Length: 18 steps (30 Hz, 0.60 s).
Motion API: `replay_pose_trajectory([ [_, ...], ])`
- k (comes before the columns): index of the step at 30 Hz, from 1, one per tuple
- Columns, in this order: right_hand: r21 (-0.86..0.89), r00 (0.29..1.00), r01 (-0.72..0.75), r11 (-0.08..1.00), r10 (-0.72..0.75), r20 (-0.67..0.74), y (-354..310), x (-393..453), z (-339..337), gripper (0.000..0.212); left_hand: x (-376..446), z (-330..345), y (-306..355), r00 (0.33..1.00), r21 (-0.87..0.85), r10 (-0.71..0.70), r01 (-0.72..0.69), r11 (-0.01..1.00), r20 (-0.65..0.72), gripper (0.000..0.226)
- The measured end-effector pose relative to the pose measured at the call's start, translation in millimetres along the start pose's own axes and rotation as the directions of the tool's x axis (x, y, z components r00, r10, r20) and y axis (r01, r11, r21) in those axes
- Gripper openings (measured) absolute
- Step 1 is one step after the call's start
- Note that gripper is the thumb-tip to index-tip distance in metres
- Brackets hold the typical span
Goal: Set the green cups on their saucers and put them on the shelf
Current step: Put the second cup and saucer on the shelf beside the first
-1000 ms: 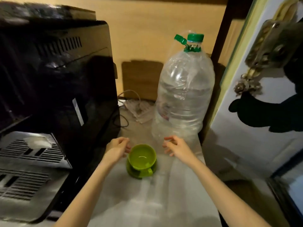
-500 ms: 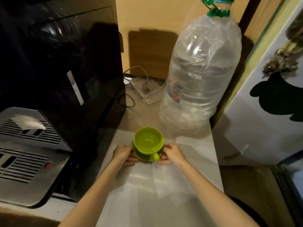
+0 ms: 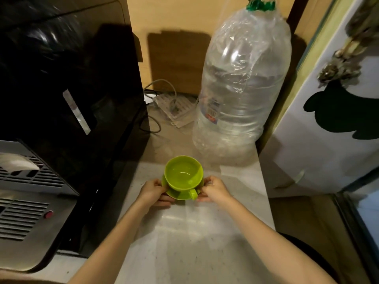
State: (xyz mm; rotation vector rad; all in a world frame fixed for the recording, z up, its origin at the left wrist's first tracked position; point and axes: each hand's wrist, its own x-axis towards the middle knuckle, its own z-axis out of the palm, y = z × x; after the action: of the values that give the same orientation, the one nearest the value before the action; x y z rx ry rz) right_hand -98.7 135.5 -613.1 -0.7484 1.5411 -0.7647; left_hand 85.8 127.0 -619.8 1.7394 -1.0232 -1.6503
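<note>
- On the pale speckled countertop [image 3: 196, 232], pretty much dead centre of my head view, sits the bright green plastic cup [image 3: 183, 173], and it's already parked on its matching round green saucer [image 3: 180, 195].
- Cup is upright, looks empty inside, and its little loop handle points back toward me.
- My left hand [image 3: 152, 191] has the saucer's left edge: fingers are curled around the rim, thumb on top, the rest tucked under as far as I can make out.
- My right hand [image 3: 215, 189] mirrors that on the right edge, fingers curled onto the saucer rim. So both hands are gripping the saucer, neither one is on the cup itself.
- Can't honestly tell whether the saucer is resting on the counter or lifted just off it. The hands hide the underside.
- Behind the cup and a bit to the right stands a big clear plastic water jug [image 3: 244, 89] with a green cap, wrapped in crinkly clear film. It's near the cup but not touching.
- Left of everything is a large glossy black appliance [image 3: 71, 89], with a silver vented grille panel [image 3: 26, 191] lower down on the far left.
- Back against the tan wooden wall there's a white power strip [image 3: 174, 107] with cables trailing off it, between the black appliance and the jug.
- Far right is a white panel [image 3: 320, 140] with a dark shape on it.
</note>
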Motion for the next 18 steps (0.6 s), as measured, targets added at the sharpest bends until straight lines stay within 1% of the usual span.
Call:
replay_pose_trajectory([
  [3,0.035,1.0,0.027,0.999,-0.028,0.015,-9.7,-12.0,-10.8,0.023,-6.4,3.7,12.2,0.999,-0.006,0.034,-0.034,0.999,0.034,0.008],
  [5,0.061,0.997,0.068,0.996,-0.069,0.016,-21.0,-21.6,-19.4,0.024,-16.1,6.3,25.4,0.993,-0.033,0.089,-0.087,0.996,0.072,0.002],
  [8,0.142,0.99,0.137,0.98,-0.138,0.001,-42.7,-38.7,-31.0,0.025,-36.0,11.3,51.5,0.972,-0.076,0.213,-0.206,0.976,0.097,0.024],
  [11,0.206,0.978,0.205,0.957,-0.207,-0.009,-68.3,-57.7,-42.8,0.023,-56.1,17.7,82.9,0.951,-0.142,0.282,-0.264,0.954,0.125,0.029],
  [13,0.246,0.97,0.237,0.94,-0.242,-0.007,-88.4,-71.0,-51.9,0.022,-70.1,21.3,105.5,0.932,-0.187,0.333,-0.306,0.934,0.139,0.026],
  [15,0.281,0.957,0.28,0.918,-0.292,0.0,-111.6,-85.7,-60.1,0.017,-83.6,23.7,128.2,0.9,-0.248,0.413,-0.372,0.895,0.14,0.022],
  [18,0.344,0.917,0.374,0.861,-0.398,0.0,-150.6,-109.2,-70.1,0.013,-103.4,25.3,164.2,0.854,-0.336,0.503,-0.438,0.834,0.135,0.014],
])
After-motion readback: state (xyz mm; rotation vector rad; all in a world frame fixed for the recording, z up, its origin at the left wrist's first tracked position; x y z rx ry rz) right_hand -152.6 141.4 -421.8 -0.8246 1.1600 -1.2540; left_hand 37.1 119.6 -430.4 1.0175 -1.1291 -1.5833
